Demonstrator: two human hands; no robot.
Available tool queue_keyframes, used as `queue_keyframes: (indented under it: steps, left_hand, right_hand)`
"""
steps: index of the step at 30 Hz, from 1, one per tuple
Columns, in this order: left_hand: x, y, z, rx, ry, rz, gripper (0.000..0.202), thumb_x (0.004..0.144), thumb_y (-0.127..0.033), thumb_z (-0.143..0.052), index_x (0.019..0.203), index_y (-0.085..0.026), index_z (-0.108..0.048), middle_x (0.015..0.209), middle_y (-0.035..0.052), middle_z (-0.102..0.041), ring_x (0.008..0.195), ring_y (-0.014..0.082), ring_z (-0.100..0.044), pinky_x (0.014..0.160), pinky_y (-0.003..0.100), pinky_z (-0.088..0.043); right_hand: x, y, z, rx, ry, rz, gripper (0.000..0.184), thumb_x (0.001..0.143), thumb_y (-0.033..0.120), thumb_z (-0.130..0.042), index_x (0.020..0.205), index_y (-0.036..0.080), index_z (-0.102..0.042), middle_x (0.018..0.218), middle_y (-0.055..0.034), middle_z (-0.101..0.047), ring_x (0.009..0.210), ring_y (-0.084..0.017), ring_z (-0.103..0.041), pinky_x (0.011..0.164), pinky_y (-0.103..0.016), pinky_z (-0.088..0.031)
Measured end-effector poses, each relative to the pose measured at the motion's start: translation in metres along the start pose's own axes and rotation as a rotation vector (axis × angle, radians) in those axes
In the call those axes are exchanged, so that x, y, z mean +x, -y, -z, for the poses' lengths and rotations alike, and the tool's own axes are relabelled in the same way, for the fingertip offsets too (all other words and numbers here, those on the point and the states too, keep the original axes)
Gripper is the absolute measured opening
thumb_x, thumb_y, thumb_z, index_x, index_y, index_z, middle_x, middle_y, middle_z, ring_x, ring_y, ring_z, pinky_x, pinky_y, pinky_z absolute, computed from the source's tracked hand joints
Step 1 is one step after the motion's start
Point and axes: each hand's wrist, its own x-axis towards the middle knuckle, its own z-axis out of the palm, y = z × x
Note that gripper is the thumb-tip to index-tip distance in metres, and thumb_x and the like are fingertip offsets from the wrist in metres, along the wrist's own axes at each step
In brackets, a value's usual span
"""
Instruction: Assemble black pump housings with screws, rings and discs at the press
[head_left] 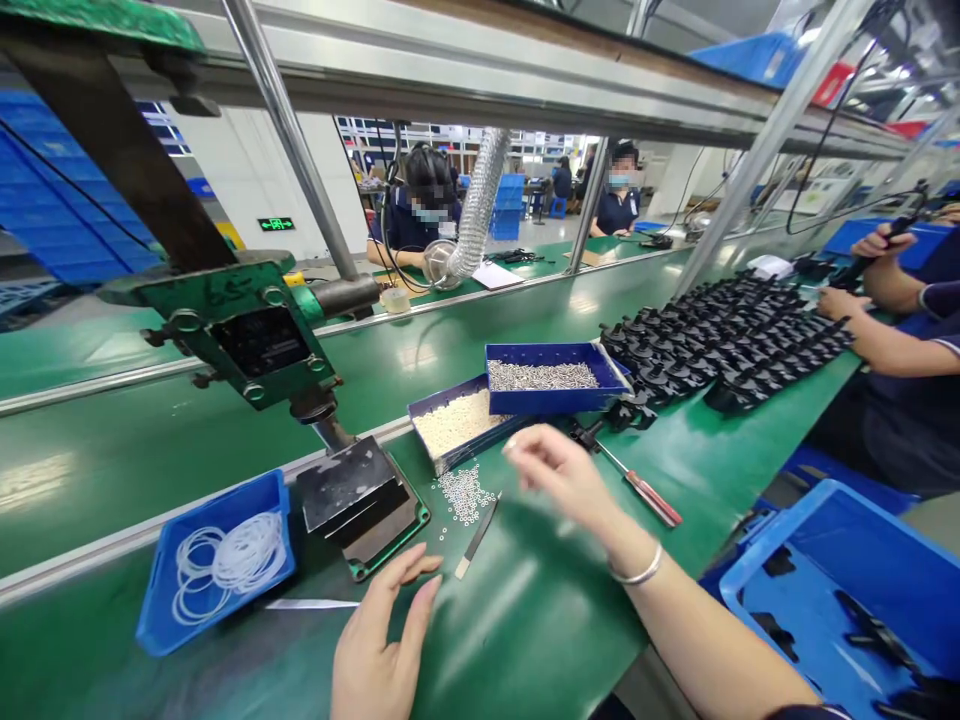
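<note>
My left hand (385, 635) is over the bench in front of the green hand press (255, 330). Its thumb and fingers are apart, and nothing lies between them. Just in front of the two parts trays, my right hand (559, 475) is closed in a pinch. Whatever its fingertips hold is too small to make out. Between the hands lie a loose pile of small pale rings (465, 495) and slim tweezers (478, 538). One blue tray (551, 402) holds small metal pins and overlaps another tray (472, 448) full of cream-coloured small parts.
A blue bin (169, 595) of white plastic rings stands at left. A screwdriver (652, 497) lies right of my right hand. Rows of black parts (720, 340) fill the right side; a co-worker's hands (862, 290) are beyond. A blue crate (840, 495) stands at lower right.
</note>
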Motion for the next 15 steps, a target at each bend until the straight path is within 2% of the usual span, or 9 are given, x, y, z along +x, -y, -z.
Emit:
queue_keyframes:
  steps: [2, 4, 7, 10, 12, 15]
  left_hand:
    - [-0.001, -0.003, 0.000, -0.005, -0.003, -0.015, 0.031, 0.095, -0.046, -0.055, 0.119, -0.027, -0.060, 0.101, 0.0027, -0.078, 0.093, 0.0218, -0.075, 0.084, 0.032, -0.060]
    - [-0.001, -0.005, 0.000, -0.002, -0.003, -0.067, 0.031, 0.096, -0.044, -0.054, 0.121, -0.026, -0.059, 0.099, 0.0029, -0.078, 0.088, 0.0209, -0.076, 0.079, 0.030, -0.060]
    - [0.000, -0.007, -0.002, 0.011, 0.013, -0.184, 0.028, 0.097, -0.040, -0.054, 0.121, -0.026, -0.059, 0.095, 0.0019, -0.078, 0.085, 0.0190, -0.076, 0.075, 0.026, -0.060]
    - [0.001, -0.005, -0.003, 0.023, 0.030, -0.241, 0.025, 0.097, -0.038, -0.055, 0.118, -0.025, -0.061, 0.094, 0.0018, -0.078, 0.085, 0.0188, -0.076, 0.077, 0.026, -0.060]
    - [0.001, -0.001, -0.005, 0.035, 0.050, -0.250, 0.024, 0.096, -0.037, -0.055, 0.117, -0.026, -0.061, 0.096, 0.0018, -0.078, 0.086, 0.0188, -0.076, 0.077, 0.025, -0.060]
    - [-0.001, 0.009, -0.009, 0.032, 0.060, -0.245, 0.025, 0.097, -0.041, -0.054, 0.117, -0.027, -0.061, 0.096, 0.0012, -0.077, 0.085, 0.0184, -0.076, 0.077, 0.024, -0.061]
  right_hand:
    - [0.005, -0.005, 0.037, -0.079, -0.208, 0.000, 0.033, 0.084, 0.050, -0.070, 0.087, 0.018, -0.061, 0.109, -0.0070, -0.066, 0.057, -0.008, -0.057, 0.048, -0.023, -0.044]
    - [0.006, -0.016, 0.069, -0.105, -0.329, -0.026, 0.037, 0.080, 0.051, -0.073, 0.084, 0.018, -0.060, 0.120, -0.0096, -0.061, 0.057, -0.006, -0.056, 0.046, -0.022, -0.042]
    - [0.004, -0.035, 0.099, -0.085, -0.450, -0.103, 0.042, 0.075, 0.054, -0.076, 0.085, 0.017, -0.059, 0.101, -0.0073, -0.064, 0.058, -0.007, -0.055, 0.046, -0.021, -0.040]
    - [0.004, -0.048, 0.110, -0.010, -0.460, -0.180, 0.048, 0.069, 0.059, -0.079, 0.086, 0.017, -0.060, 0.083, -0.0031, -0.061, 0.064, -0.012, -0.059, 0.048, -0.021, -0.042]
    - [0.005, -0.050, 0.109, 0.043, -0.411, -0.208, 0.051, 0.066, 0.060, -0.080, 0.085, 0.017, -0.060, 0.080, -0.0026, -0.061, 0.069, -0.014, -0.062, 0.051, -0.022, -0.045]
    - [0.003, -0.043, 0.104, 0.088, -0.308, -0.230, 0.051, 0.067, 0.059, -0.081, 0.083, 0.016, -0.060, 0.070, -0.0001, -0.059, 0.061, -0.012, -0.058, 0.052, -0.023, -0.046]
